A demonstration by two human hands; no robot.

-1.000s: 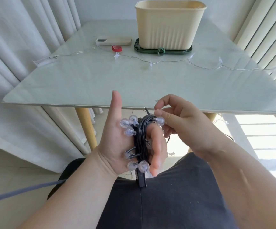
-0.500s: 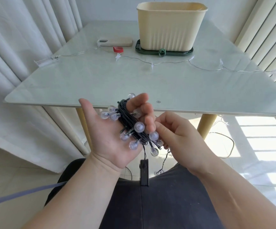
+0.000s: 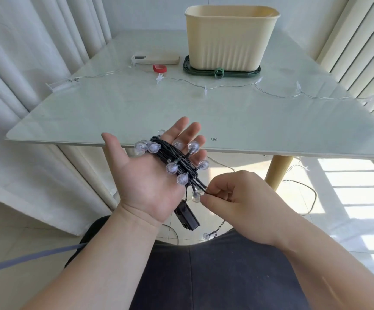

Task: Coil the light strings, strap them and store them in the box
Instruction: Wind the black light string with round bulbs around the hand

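Observation:
A black light string with clear globe bulbs point(image 3: 174, 159) is coiled around the fingers of my left hand point(image 3: 145, 177), palm up and fingers straight, below the table's near edge. Its black battery box point(image 3: 187, 217) hangs under that hand. My right hand point(image 3: 233, 198) pinches the string's loose black wire just right of the coil. A second string, thin clear wire with star lights point(image 3: 206, 89), lies stretched across the table. The cream box point(image 3: 230, 39) stands at the back on a dark green lid point(image 3: 254, 72). A red strap point(image 3: 159, 68) and a green strap point(image 3: 218, 72) lie near it.
A cream phone point(image 3: 155, 59) lies left of the box. The glass table point(image 3: 114, 108) has yellow legs point(image 3: 277, 173). Curtains hang left and blinds right. More wire trails on the floor beyond my lap.
My left hand has turned palm up and straightened its fingers. My right hand has dropped lower and to the right, drawing the wire down off the coil's side.

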